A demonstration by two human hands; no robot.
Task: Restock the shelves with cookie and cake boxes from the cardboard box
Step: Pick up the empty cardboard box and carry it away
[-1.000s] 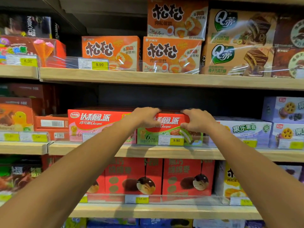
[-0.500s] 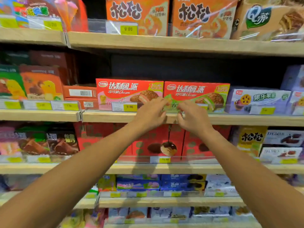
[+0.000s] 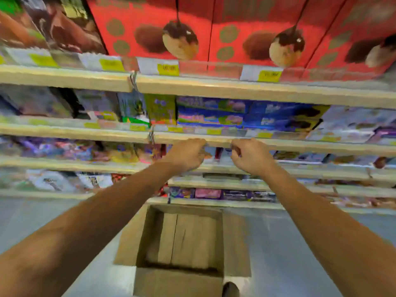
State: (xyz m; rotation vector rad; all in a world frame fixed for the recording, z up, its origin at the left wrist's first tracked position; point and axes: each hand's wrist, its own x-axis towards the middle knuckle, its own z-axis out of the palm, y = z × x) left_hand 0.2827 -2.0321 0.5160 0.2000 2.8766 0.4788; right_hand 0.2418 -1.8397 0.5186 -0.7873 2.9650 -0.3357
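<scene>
Left hand (image 3: 186, 156) and right hand (image 3: 249, 157) blur at the fingers — grip unclear; price tags (image 3: 168, 69) unreadable; red boxes (image 3: 154, 22) cut by top edge.

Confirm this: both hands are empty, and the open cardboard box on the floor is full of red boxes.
Wrong. In the head view the cardboard box is empty, showing only its bare bottom flaps. The left hand and right hand do hold nothing.

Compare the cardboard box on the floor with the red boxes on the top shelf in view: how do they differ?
The cardboard box is plain brown; the red boxes carry printed chocolate-dipped treats. The cardboard box lies open on the floor, only its bottom flaps showing inside; the red boxes stand closed, side by side on a shelf behind price tags. Both are rectangular cartons.
</scene>
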